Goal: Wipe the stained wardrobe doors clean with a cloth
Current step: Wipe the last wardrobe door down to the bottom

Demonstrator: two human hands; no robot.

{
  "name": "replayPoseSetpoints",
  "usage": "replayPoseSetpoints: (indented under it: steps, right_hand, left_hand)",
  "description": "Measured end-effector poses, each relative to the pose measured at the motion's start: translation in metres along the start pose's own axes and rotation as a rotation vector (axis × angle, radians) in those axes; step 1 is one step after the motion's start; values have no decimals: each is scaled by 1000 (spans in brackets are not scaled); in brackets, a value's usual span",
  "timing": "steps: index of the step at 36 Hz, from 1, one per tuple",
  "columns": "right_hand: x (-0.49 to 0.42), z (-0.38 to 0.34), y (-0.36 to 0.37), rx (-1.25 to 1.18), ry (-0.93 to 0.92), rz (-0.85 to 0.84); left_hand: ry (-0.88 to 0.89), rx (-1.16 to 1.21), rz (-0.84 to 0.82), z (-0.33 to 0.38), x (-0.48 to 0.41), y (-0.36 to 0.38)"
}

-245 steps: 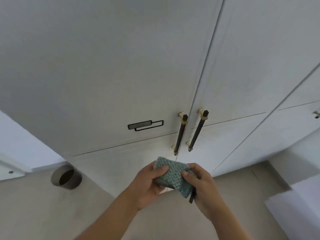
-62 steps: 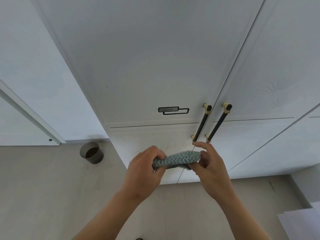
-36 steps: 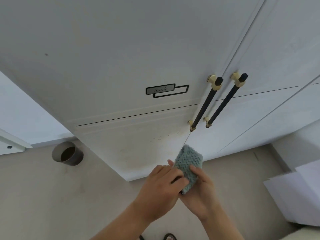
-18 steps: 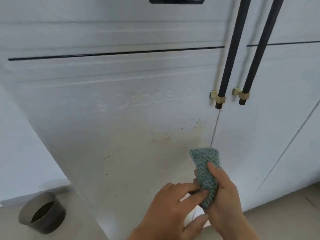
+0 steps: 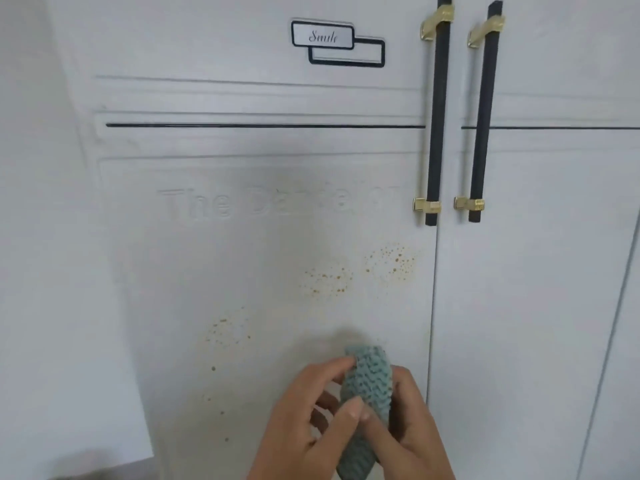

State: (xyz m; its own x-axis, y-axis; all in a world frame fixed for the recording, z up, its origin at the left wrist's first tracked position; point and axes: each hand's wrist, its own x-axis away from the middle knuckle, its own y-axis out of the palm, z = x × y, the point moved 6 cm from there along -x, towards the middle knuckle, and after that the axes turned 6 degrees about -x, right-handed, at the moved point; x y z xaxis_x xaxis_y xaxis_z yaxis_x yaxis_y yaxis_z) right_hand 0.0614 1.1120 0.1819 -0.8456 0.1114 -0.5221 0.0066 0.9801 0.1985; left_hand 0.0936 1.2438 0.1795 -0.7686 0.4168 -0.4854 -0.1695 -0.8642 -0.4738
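A small black-framed label plate (image 5: pixel 322 35), fixed to the upper part of the left wardrobe door (image 5: pixel 242 98), carries the single word "Smile" in dark script on a pale ground. Faint raised lettering (image 5: pixel 256 202) runs across the top of the same door's lower panel (image 5: pixel 173 306). It reads "The Da", and the letters that follow are too weak to make out.

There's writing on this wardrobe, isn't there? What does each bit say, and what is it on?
"Smile": on the black-framed nameplate on the left door.
"The Da...": raised letters on the same door's lower panel, above the stains; the rest is too faint to read surely.
The cloth bears no text.
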Motion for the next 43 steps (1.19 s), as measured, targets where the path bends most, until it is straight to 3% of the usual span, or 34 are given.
replayPoseSetpoints:
  steps: [4,9,17,21,27,32,38,43]
  right_hand:
    - [-1,-8,10,121,-79,-80]
    - [2,-3,24,133,-66,-144]
    - [-29,-44,47,234,-190,-122]
    - [-31,-61,51,364,-309,-9]
    - [-40,-77,6,402,-409,264]
    - [-51,-81,-46,437,-444,502]
    - [-88,-56,-80,585,-422,585]
    - [-120,-52,-84,659,-561,626]
  left_hand:
    - [114,-23,150,14,-6,-21]
    - [111,-118,167,24,-5,-32]
    - [154,-244,210,70,-19,-79]
    - [261,-589,193,95,-20,-92]
    - [646,-1102,733,129,-22,-165]
    - [723,-1378,859,116,-44,-222]
    - [485,-1288,951,78,-64,-242]
    - [522,-1105,978,67,-67,-238]
